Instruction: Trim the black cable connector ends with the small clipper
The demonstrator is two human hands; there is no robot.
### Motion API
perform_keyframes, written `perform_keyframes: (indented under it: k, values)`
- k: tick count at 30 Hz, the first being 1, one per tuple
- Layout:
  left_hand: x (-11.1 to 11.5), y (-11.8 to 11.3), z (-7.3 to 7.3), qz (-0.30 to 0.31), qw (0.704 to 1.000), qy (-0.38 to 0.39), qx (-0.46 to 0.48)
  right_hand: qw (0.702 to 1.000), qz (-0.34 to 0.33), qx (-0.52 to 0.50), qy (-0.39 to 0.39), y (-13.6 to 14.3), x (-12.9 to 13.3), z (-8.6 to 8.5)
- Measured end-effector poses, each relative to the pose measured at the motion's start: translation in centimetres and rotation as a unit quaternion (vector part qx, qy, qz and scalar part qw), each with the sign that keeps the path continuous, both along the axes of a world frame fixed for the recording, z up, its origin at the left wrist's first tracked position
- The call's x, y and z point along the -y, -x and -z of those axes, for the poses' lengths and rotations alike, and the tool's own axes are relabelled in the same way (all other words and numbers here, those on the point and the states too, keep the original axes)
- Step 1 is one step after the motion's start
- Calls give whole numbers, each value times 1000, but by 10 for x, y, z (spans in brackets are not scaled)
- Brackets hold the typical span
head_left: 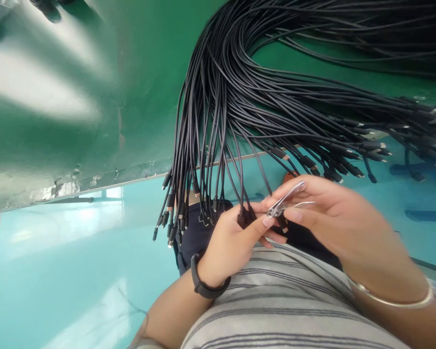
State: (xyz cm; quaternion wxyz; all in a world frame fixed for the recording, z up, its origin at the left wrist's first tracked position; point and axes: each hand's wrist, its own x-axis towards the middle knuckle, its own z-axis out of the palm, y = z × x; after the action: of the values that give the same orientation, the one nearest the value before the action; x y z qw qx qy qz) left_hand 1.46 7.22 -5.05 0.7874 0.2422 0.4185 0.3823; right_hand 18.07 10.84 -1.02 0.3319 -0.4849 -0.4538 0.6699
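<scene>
A small clear plastic sleeve [286, 198] sits pinched between both hands just above the person's lap, its long axis slanting from lower left up to the right. Directly to its left, touching the left hand [229, 245], are the dark plug ends of a cable or two [244, 217], their cords running up and away toward the far side. The left hand's fingers are curled closed around those plug ends, thumb tip pressed against the sleeve's lower end. The right hand [339, 220] lies to the right, fingers loosely bent, thumb and forefinger closed on the sleeve's upper part; it looks like a thin bag or wrapper, though the glare makes that hard to be sure of. The two hands are about equally near the sleeve, with the plug pointing into it from the left.

Outward from there, a thick bundle of black cables [240, 97] drapes over the near edge of a green table [94, 97], many connector tips dangling free on the left and fanning out to the right. Below the table edge is a glossy teal floor [58, 271]. The person wears a striped shirt [283, 300], a black wristband [203, 286] on the left wrist and a thin bangle [396, 301] on the right.
</scene>
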Motion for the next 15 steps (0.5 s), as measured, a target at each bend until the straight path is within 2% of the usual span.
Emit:
perform_keyframes:
  k: [1, 2, 3, 5, 6, 7, 9, 12, 13, 15]
  values:
    - [1, 0, 0, -1, 1000, 2, 14, 994, 13, 89, -62, -5, -4, -4]
    - [2, 1, 1, -4, 999, 6, 33, 972, 37, 192, -134, -11, -8, -6]
    - [2, 1, 3, -10, 999, 11, 51, 930, 65, 296, -210, -17, -12, -8]
    - [3, 1, 6, -26, 997, 24, 68, 822, 104, 455, -327, -28, -19, -7]
    - [3, 1, 7, -33, 997, 29, 66, 782, 109, 497, -359, -32, -22, -5]
    - [2, 1, 9, -37, 997, 36, 61, 762, 109, 515, -377, -35, -23, -2]
    - [1, 1, 10, -35, 997, 46, 54, 757, 121, 507, -394, -36, -21, 4]
    - [0, 2, 9, -33, 997, 49, 53, 778, 197, 442, -402, -25, -7, 11]
    - [0, 2, 9, -37, 997, 47, 49, 795, 214, 405, -397, -20, -2, 11]
    - [0, 2, 8, -50, 997, 41, 35, 853, 211, 322, -353, -8, 8, 11]
